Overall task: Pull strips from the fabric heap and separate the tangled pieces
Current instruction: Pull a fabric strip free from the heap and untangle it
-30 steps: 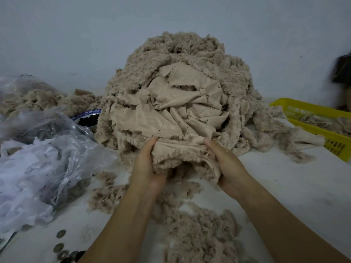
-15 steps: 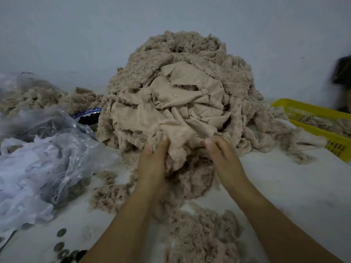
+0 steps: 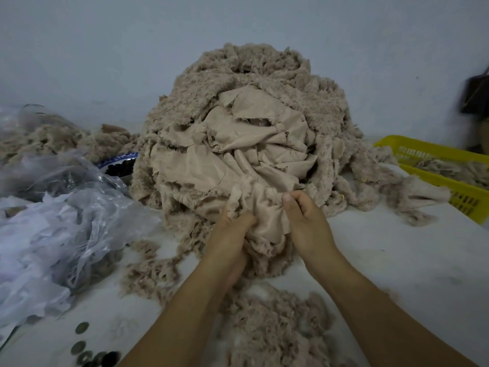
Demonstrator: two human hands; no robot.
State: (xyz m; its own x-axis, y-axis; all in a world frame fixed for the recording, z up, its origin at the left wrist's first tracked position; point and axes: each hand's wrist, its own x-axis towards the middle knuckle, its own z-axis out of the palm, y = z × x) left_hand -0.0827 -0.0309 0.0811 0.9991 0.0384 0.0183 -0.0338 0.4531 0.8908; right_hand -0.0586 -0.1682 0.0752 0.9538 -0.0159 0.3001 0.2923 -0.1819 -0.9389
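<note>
My left hand [image 3: 232, 234] and right hand [image 3: 307, 223] both grasp one strip [image 3: 264, 215] at the fabric heap [image 3: 243, 123], on a white table [image 3: 397, 260] before a pale wall [image 3: 105, 49].

Dim, flat, cool light with soft shadows and no glare; wide-angle bending at the edges, where the dark object [image 3: 476, 94] far right seems blurred.
</note>
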